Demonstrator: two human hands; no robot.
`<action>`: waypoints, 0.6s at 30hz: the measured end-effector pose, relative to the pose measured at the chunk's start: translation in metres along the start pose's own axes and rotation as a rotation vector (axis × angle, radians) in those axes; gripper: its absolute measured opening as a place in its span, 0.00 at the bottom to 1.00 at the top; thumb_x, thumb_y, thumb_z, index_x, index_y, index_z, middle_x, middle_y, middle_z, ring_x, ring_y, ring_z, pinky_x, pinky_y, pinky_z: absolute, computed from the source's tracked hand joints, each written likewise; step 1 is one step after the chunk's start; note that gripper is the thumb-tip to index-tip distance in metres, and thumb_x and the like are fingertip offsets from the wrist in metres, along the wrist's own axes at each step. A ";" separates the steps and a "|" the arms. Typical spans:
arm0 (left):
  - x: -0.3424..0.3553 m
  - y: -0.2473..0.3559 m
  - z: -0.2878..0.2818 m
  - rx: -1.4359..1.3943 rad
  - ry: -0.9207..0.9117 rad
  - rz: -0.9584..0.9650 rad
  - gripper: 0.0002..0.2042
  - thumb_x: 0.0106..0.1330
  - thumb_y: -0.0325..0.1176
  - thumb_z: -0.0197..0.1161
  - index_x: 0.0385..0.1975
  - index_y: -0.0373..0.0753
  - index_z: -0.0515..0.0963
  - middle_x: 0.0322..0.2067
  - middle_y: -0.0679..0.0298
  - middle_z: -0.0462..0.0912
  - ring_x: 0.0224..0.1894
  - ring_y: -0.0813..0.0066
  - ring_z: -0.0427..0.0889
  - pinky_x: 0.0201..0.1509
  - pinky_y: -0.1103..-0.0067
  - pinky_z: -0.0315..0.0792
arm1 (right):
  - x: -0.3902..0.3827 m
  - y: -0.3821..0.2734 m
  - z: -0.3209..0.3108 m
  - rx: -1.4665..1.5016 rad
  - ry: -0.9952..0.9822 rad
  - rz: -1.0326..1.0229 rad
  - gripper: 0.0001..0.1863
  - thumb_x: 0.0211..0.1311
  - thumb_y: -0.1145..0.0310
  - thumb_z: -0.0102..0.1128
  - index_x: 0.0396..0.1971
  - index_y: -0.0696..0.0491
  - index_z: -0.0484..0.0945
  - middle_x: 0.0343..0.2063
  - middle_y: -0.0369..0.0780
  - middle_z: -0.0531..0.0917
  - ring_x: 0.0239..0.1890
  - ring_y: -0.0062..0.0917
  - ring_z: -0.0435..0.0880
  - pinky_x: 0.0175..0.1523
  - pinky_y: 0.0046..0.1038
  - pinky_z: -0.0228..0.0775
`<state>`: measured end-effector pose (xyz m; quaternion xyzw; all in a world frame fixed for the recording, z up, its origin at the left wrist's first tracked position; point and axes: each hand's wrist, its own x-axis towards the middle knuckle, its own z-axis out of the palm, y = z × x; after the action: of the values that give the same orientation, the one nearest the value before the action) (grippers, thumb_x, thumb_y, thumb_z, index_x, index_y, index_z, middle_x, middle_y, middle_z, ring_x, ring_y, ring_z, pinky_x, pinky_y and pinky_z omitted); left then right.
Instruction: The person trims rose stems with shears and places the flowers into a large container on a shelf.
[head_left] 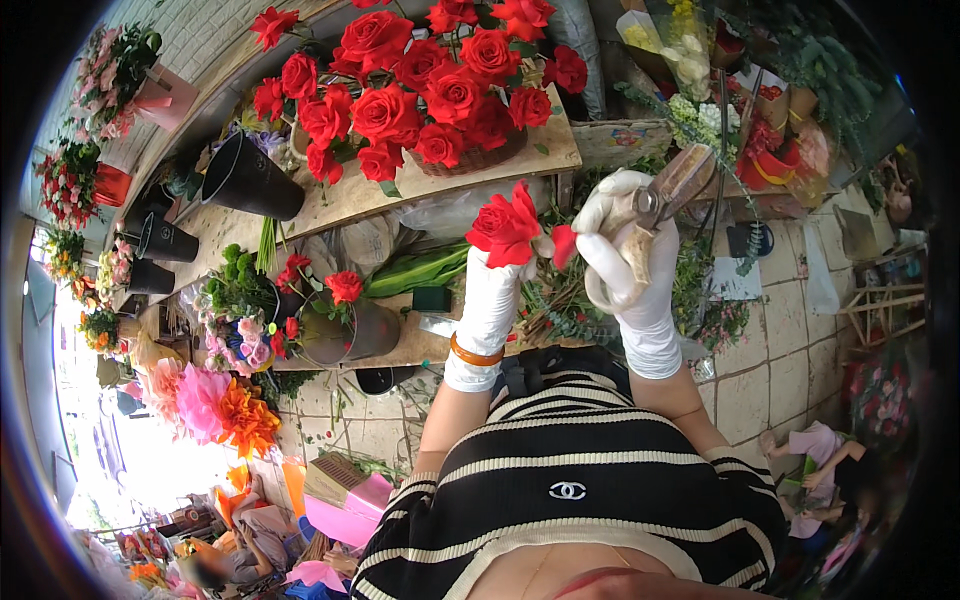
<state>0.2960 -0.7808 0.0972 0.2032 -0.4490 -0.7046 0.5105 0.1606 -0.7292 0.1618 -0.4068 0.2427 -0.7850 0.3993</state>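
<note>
My left hand (492,290), in a white glove with an amber-coloured bangle at the wrist, is closed around a red rose (505,226) just under its bloom. My right hand (640,265), also white-gloved, grips pruning shears (680,185) whose worn head points up and to the right. A loose-looking red petal (563,245) is at the right hand's fingertips, beside the rose; whether it is still attached cannot be made out. The rose's stem is mostly hidden by my left hand. Beyond my hands, a basket (470,158) full of open red roses (390,110) stands on a wooden table (555,150).
A black bucket (252,178) leans on the table at left. Lower down, a dark bucket (350,330) holds red roses, near a green block (432,299). Cut greenery (560,300) lies below my hands. Wrapped bouquets (770,130) stand far right. People sit at lower left and right.
</note>
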 end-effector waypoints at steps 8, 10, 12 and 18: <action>0.006 -0.007 -0.009 0.179 0.105 0.280 0.24 0.56 0.45 0.66 0.46 0.34 0.73 0.40 0.63 0.79 0.41 0.76 0.78 0.47 0.78 0.71 | -0.001 0.009 -0.006 -0.439 -0.205 -0.135 0.25 0.44 0.85 0.64 0.42 0.50 0.66 0.35 0.35 0.75 0.36 0.14 0.73 0.40 0.18 0.67; 0.007 -0.008 -0.007 0.175 0.082 0.314 0.24 0.57 0.46 0.65 0.47 0.34 0.73 0.40 0.63 0.79 0.42 0.75 0.78 0.48 0.77 0.70 | -0.001 0.017 -0.004 -0.418 -0.196 -0.203 0.25 0.44 0.85 0.65 0.42 0.51 0.66 0.36 0.35 0.76 0.36 0.14 0.74 0.42 0.18 0.67; 0.007 -0.004 -0.004 0.221 0.063 0.338 0.25 0.58 0.47 0.65 0.47 0.33 0.72 0.40 0.62 0.79 0.42 0.74 0.78 0.49 0.77 0.70 | -0.002 0.023 -0.005 -0.398 -0.196 -0.244 0.24 0.44 0.85 0.64 0.41 0.52 0.67 0.36 0.36 0.77 0.36 0.15 0.75 0.42 0.18 0.67; 0.007 -0.001 0.004 0.206 0.029 0.314 0.24 0.58 0.46 0.64 0.46 0.33 0.73 0.39 0.62 0.79 0.41 0.74 0.78 0.48 0.76 0.70 | -0.001 0.021 -0.010 -0.480 -0.182 -0.291 0.21 0.43 0.86 0.62 0.38 0.52 0.68 0.33 0.34 0.77 0.29 0.12 0.73 0.36 0.15 0.65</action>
<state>0.2900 -0.7856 0.0998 0.1917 -0.5375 -0.5637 0.5971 0.1619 -0.7401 0.1410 -0.5889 0.3240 -0.7142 0.1951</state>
